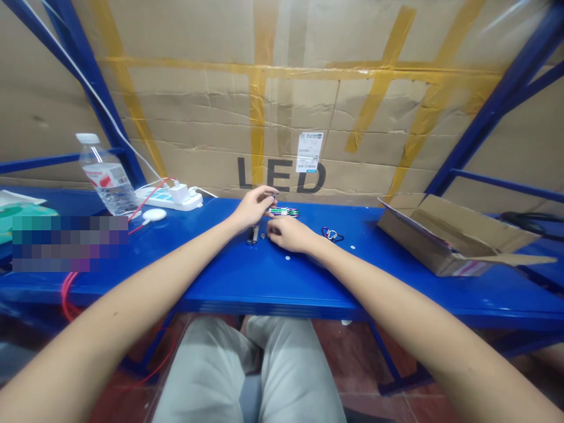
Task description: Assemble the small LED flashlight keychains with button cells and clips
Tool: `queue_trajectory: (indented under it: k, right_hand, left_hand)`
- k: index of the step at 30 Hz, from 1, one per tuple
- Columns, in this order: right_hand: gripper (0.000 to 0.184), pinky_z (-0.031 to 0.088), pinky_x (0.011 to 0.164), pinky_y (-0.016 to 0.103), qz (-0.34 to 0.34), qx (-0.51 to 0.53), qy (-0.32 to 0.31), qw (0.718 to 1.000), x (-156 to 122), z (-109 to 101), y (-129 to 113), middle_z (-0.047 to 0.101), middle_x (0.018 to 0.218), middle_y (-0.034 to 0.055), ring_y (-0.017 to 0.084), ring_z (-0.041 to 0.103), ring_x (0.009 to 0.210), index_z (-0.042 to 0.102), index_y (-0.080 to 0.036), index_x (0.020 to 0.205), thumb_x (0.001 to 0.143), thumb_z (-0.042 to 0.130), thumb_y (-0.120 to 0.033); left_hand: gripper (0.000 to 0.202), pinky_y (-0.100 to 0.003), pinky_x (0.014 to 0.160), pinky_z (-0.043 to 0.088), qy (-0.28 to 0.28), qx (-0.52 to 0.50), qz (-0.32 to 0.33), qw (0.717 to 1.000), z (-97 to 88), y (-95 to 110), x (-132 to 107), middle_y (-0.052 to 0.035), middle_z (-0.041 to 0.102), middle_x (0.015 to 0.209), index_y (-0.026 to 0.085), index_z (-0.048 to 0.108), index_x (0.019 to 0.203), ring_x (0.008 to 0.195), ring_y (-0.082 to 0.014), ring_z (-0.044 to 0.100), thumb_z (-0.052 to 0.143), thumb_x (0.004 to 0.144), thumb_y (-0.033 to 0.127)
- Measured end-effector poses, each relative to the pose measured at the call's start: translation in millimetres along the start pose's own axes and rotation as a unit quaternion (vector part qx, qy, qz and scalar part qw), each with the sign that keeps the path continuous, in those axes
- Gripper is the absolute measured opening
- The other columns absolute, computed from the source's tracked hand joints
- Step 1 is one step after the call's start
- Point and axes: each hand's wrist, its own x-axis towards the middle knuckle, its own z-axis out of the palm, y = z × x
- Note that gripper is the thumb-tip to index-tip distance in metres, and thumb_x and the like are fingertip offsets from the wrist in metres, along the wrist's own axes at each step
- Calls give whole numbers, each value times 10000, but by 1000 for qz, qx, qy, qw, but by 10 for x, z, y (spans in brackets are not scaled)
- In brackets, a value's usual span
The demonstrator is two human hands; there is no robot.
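My left hand (254, 208) is raised just over the blue table (247, 276), thumb and fingers pinched on a small dark piece (273, 195) too tiny to identify. Close beside it, my right hand (288, 234) rests low on the tabletop with fingers curled; whatever they hold, if anything, is hidden. Behind the hands lies a row of shiny green and purple metal pieces (285, 212), partly covered by them. Two slim metal cylinders (252, 235) lie left of my right hand, with a small ring-like part (263, 236) between. Carabiners (332, 234) lie farther right.
An open cardboard box (445, 252) sits on the right. On the left are a water bottle (110, 182), a white power strip (170, 198), a white round puck (154, 215) and red cables (67, 288). Behind the table stands a large cardboard sheet (198, 129).
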Motion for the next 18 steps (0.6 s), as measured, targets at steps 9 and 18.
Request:
queue_trajectory:
  k: [9, 18]
  right_hand:
    - [163, 442, 740, 302, -5, 6, 27, 1000, 27, 20, -94, 708, 965, 115, 209, 626, 832, 700, -142, 890, 910, 572, -240]
    - [98, 415, 656, 318, 82, -53, -38, 995, -11, -110, -69, 703, 807, 121, 219, 605, 684, 690, -160, 816, 812, 594, -177]
  left_hand:
    - [199, -259, 666, 575, 13, 19, 0, 1000, 1, 2, 6, -63, 651, 879, 151, 650, 1061, 879, -166, 647, 535, 901, 126]
    - [162, -309, 691, 602, 12, -9, -21, 1000, -19, -76, 50, -78, 671, 900, 113, 660, 1021, 864, -177, 657, 625, 866, 144]
